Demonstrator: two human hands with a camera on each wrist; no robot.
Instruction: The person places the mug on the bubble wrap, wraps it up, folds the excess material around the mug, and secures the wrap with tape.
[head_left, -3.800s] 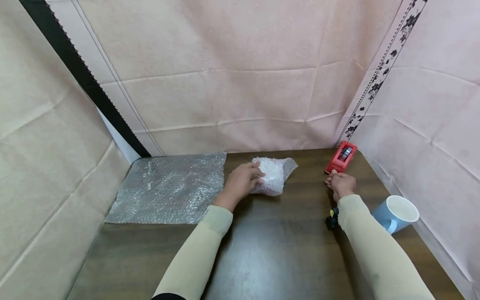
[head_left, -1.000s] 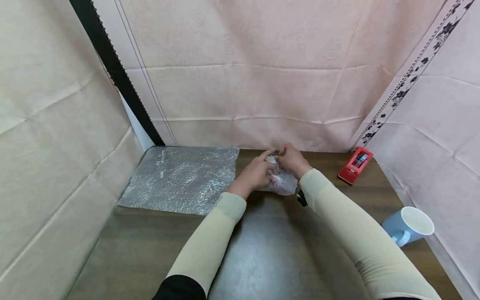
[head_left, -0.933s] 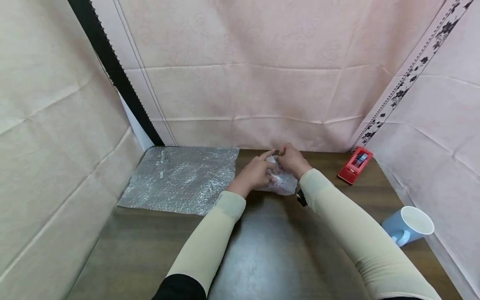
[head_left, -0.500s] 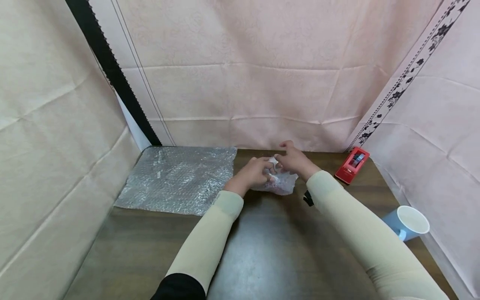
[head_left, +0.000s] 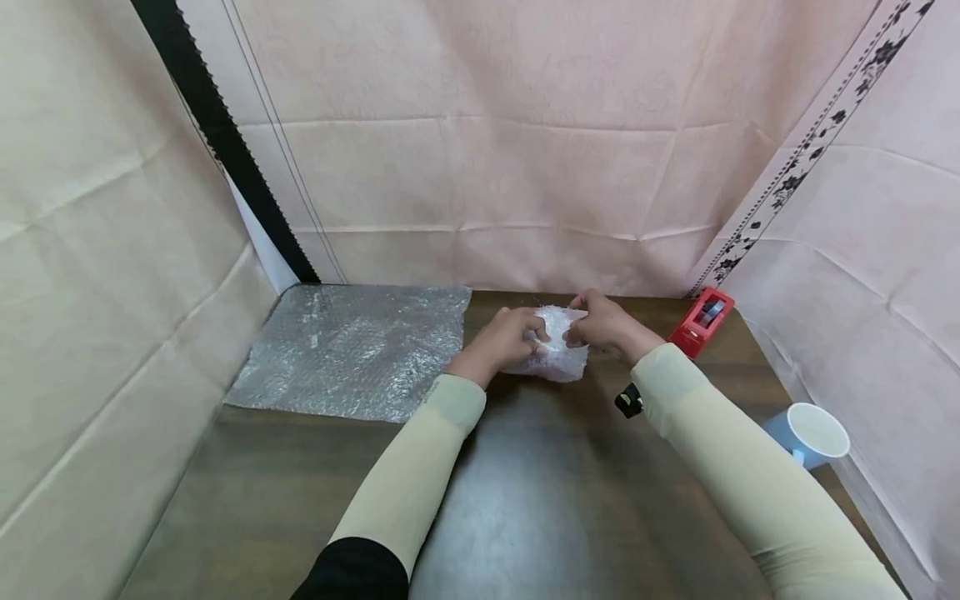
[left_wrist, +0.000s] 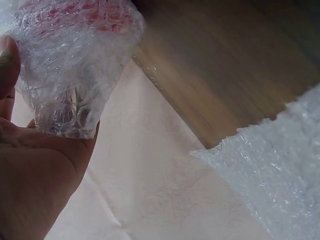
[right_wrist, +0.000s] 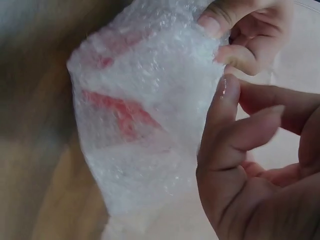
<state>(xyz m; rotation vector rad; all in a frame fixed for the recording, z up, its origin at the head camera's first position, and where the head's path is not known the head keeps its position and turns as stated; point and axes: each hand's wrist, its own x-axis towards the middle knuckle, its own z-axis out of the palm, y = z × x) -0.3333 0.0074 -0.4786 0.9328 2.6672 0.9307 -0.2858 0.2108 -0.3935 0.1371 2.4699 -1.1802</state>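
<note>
A bubble-wrapped bundle (head_left: 558, 354), with something red showing through its layers, is near the back of the table. My left hand (head_left: 504, 340) grips its left side; the left wrist view shows the thumb and palm around the wrap (left_wrist: 75, 75). At the bundle's right edge is my right hand (head_left: 606, 323), its fingers bent and spread. In the right wrist view a fingertip (right_wrist: 227, 92) with a shiny spot touches or nearly touches the wrap's edge. Whether clear tape causes that shine I cannot tell.
A flat bubble-wrap sheet (head_left: 352, 350) lies on the table's left. A red tape dispenser (head_left: 701, 321) stands at the back right, and a light blue mug (head_left: 808, 433) sits right of my right sleeve. Cloth walls (head_left: 487, 167) enclose the wooden table (head_left: 517, 500).
My right hand has gone from the tape dispenser to the bundle. In the last second it has drawn slightly right and its fingers have spread. My left hand stays on the bundle.
</note>
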